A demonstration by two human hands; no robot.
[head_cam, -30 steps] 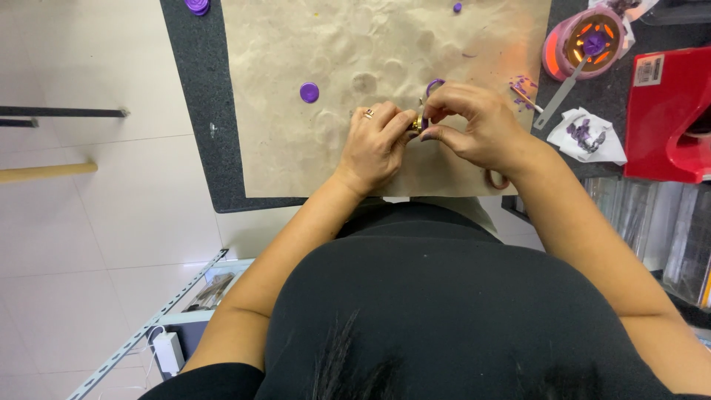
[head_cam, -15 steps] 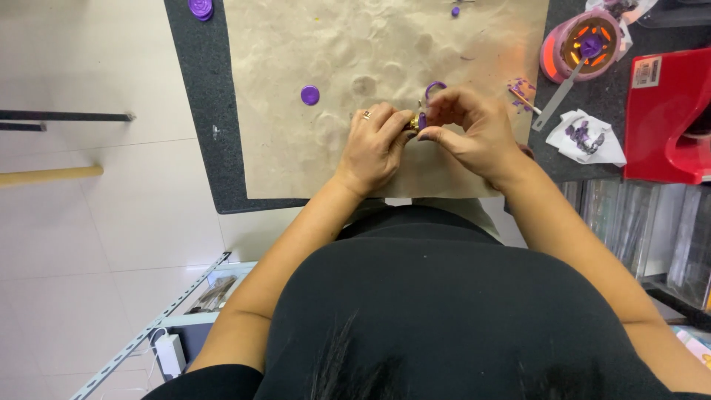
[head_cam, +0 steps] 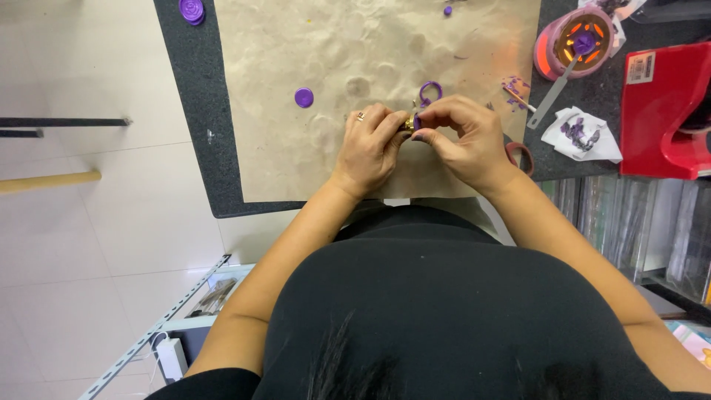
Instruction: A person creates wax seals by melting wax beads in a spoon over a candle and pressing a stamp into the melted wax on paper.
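Over the sheet of brown paper (head_cam: 311, 155) both hands meet on one small object. My left hand (head_cam: 370, 144), with a ring on one finger, grips a small brass stamp head (head_cam: 408, 123). My right hand (head_cam: 461, 137) pinches a purple wax piece (head_cam: 417, 122) stuck at the stamp's end. Just beyond the fingers lies a purple wax ring (head_cam: 430, 92). A round purple wax seal (head_cam: 304, 97) rests on the paper to the left of the hands. Most of the stamp is hidden by my fingers.
A pink wax warmer (head_cam: 574, 41) glows at the far right with a metal spoon (head_cam: 548, 92) leaning from it. A crumpled white tissue (head_cam: 581, 133) and a red tape dispenser (head_cam: 663, 107) lie beside it. Another purple seal (head_cam: 192, 10) sits on the dark mat (head_cam: 192, 126).
The view has shifted slightly. Both hands stay together on the stamp, the fingers working at the purple wax with small movements.
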